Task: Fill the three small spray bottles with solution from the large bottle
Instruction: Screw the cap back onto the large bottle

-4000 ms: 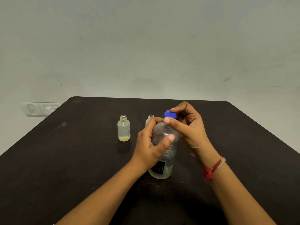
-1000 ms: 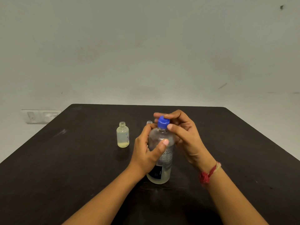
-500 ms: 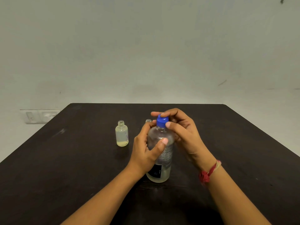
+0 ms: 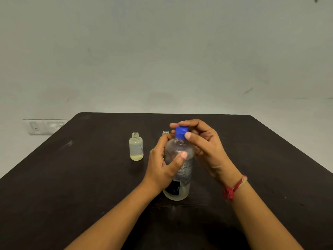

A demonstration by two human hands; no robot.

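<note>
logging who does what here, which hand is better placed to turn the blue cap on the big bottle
Right. The right hand pinches the blue cap with its fingertips, while the left hand wraps the large bottle, steadying it upright on the table.

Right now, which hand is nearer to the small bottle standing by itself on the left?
Left. The left hand grips the large bottle just right of the small bottle, not touching it; the right hand pinches the blue cap, farther to the right.
</note>
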